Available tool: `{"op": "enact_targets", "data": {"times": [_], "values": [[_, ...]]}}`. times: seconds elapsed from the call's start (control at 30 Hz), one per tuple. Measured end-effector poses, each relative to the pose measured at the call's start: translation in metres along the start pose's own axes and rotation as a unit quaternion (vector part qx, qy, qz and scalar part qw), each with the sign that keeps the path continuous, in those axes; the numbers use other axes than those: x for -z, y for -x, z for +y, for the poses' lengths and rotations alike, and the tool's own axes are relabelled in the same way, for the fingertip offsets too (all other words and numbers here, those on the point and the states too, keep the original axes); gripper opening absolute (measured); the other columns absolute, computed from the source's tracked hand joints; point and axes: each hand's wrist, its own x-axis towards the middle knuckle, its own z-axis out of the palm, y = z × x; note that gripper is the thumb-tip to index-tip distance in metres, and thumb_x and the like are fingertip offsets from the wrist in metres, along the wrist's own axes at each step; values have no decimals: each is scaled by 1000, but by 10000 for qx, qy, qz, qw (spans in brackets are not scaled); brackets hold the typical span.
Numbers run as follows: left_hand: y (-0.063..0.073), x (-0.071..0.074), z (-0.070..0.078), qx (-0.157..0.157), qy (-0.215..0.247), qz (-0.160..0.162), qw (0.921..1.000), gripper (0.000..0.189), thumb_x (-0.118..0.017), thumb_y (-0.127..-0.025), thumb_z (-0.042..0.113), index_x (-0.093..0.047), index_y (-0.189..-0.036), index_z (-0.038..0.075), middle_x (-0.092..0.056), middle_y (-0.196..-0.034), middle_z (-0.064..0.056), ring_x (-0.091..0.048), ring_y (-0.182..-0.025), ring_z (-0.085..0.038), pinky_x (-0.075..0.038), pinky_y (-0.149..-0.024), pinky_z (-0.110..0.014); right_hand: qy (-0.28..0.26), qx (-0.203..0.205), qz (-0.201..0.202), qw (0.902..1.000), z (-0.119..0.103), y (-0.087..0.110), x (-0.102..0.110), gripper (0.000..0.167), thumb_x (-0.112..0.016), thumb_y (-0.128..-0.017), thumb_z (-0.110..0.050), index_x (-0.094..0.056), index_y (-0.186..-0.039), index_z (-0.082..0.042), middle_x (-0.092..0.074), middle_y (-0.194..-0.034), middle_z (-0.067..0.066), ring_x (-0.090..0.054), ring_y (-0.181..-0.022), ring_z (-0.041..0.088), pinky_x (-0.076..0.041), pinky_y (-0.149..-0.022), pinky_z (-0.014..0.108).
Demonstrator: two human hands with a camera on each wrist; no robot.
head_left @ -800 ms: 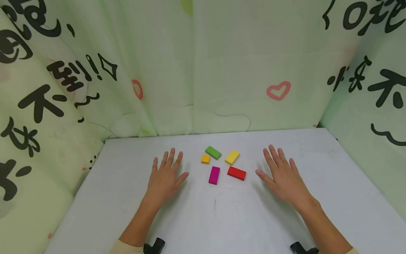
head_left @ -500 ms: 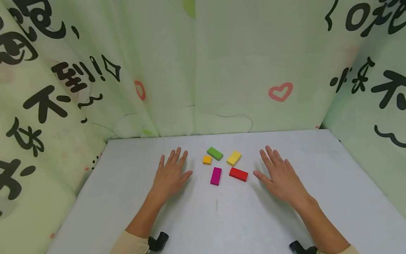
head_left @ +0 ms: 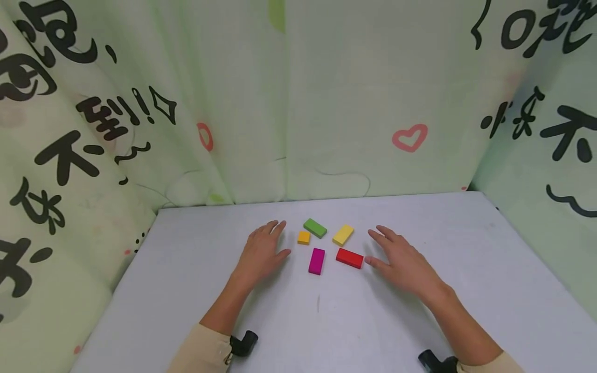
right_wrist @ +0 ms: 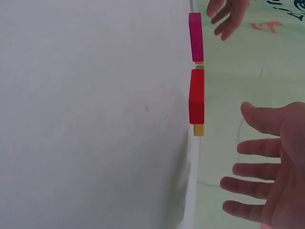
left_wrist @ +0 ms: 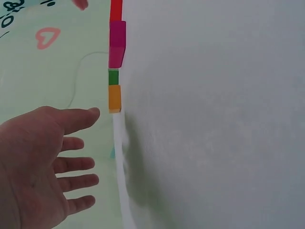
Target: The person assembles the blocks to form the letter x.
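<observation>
Several coloured blocks lie flat and apart on the white table between the two hands. In the head view, a green block (head_left: 315, 228) is farthest back, with a small orange block (head_left: 303, 238) at its near left and a yellow block (head_left: 343, 235) to its right. Closer in are a magenta block (head_left: 316, 261) and a red block (head_left: 349, 258). My left hand (head_left: 263, 253) hovers left of the orange block, fingers spread and slightly bent, holding nothing. Beyond the red block's right end hovers my right hand (head_left: 403, 261), also holding nothing, its thumb nearest that block.
The white table (head_left: 177, 280) has a light green printed curtain (head_left: 326, 103) along its back and both sides. Each wrist wears a black camera mount, such as the left wrist camera (head_left: 244, 343).
Both hands have moved inward toward the blocks, and their fingers have bent a little. The blocks have stayed in place on the table.
</observation>
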Motion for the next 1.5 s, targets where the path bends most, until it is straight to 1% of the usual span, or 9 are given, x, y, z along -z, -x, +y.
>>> {"op": "enact_targets", "data": {"times": [0.17, 0.33, 0.5, 0.63, 0.77, 0.87, 1.03, 1.17, 1.5], "values": [[-9, -4, 4, 143, 492, -119, 9986, 68, -78, -95, 30, -50, -154, 12, -56, -148, -13, -57, -133, -32, -50, -109, -50, -49, -18, -86, 9999, -6, -4, -1, 64, -76, -95, -25, -53, -150, -3, -49, -152, 25, -48, -139, 47, -51, -102, 65], [-15, -7, 7, 332, 1016, -234, 9940, 67, -79, -94, 28, -51, -153, 13, -57, -144, -12, -57, -129, -30, -52, -108, -46, -130, 22, -117, 9998, -10, -6, -2, 57, -78, -93, -20, -59, -144, -3, -58, -143, 22, -54, -133, 44, -53, -101, 61], [-19, -8, 10, 359, 1540, -234, 9871, 65, -81, -92, 23, -55, -149, 9, -59, -137, -13, -59, -125, -29, -54, -107, -44, -283, 128, -246, 9992, -13, -8, -4, 51, -77, -93, -15, -62, -140, -2, -62, -136, 20, -59, -126, 41, -54, -102, 57], [-24, -10, 12, 424, 1924, -222, 9801, 61, -81, -91, 20, -57, -147, 9, -62, -135, -12, -61, -122, -28, -56, -103, -42, -312, 117, -342, 9989, -16, -11, -6, 49, -78, -91, -12, -64, -137, -3, -64, -132, 18, -63, -118, 37, -57, -97, 53], [-29, -14, 14, 499, 2192, -200, 9742, 58, -82, -89, 17, -60, -142, 9, -64, -130, -12, -63, -116, -27, -59, -98, -41, -368, 121, -362, 9986, -18, -14, -8, 46, -79, -90, -11, -67, -133, -4, -67, -126, 16, -65, -112, 32, -60, -93, 48], [-33, -17, 15, 491, 2264, -187, 9726, 56, -83, -88, 16, -62, -140, 9, -65, -125, -12, -63, -110, -26, -58, -96, -40, -414, 137, -370, 9984, -19, -15, -10, 42, -80, -89, -10, -69, -130, -4, -68, -122, 13, -66, -109, 30, -61, -90, 45], [-38, -22, 18, 446, 2315, -266, 9715, 55, -85, -87, 18, -64, -137, 8, -66, -119, -11, -61, -103, -23, -58, -91, -38, -467, 113, -395, 9981, -20, -17, -13, 41, -82, -88, -10, -71, -127, -5, -69, -118, 11, -67, -106, 29, -62, -88, 43], [-41, -24, 22, 470, 2334, -283, 9708, 52, -84, -87, 19, -65, -135, 7, -66, -115, -11, -60, -100, -22, -58, -88, -36, -460, 112, -409, 9980, -20, -19, -15, 41, -83, -88, -10, -71, -126, -5, -69, -117, 10, -66, -105, 27, -61, -88, 43], [-46, -26, 29, 496, 2251, -234, 9728, 38, -84, -88, 18, -73, -123, 7, -63, -102, -7, -57, -94, -19, -57, -84, -33, -451, 31, -527, 9976, -20, -22, -16, 39, -83, -87, -11, -72, -125, -4, -70, -113, 9, -66, -103, 25, -61, -88, 43]]}}
